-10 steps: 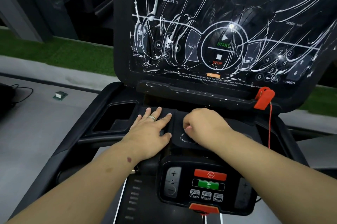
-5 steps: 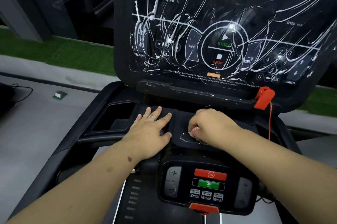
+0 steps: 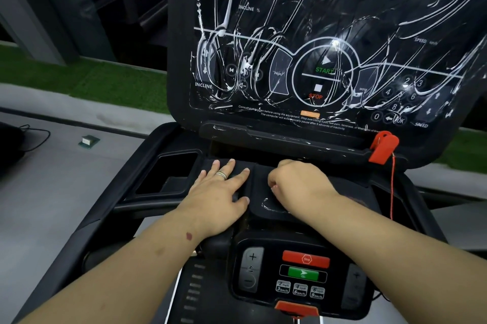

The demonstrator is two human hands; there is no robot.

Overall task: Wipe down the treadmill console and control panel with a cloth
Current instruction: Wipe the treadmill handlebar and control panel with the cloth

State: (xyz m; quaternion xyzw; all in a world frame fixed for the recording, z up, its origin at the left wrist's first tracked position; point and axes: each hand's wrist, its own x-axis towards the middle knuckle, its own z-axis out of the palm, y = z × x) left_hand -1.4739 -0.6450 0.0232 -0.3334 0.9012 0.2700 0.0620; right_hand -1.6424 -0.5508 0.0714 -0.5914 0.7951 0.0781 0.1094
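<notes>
Pressing the left hand (image 3: 220,193) flat with fingers spread on the shelf (image 3: 350,186) under the console (image 3: 329,41), we kept the right hand (image 3: 299,182) curled there, fingers bunched on the black cloth (image 3: 263,207), we judged. For a good wipe, we needed overlapping strokes, because white streaks covered the console above.

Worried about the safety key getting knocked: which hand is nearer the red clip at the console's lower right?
Right. The right hand lies curled on the shelf, down-left of the red safety clip; the left hand lies flat, farther left.
</notes>
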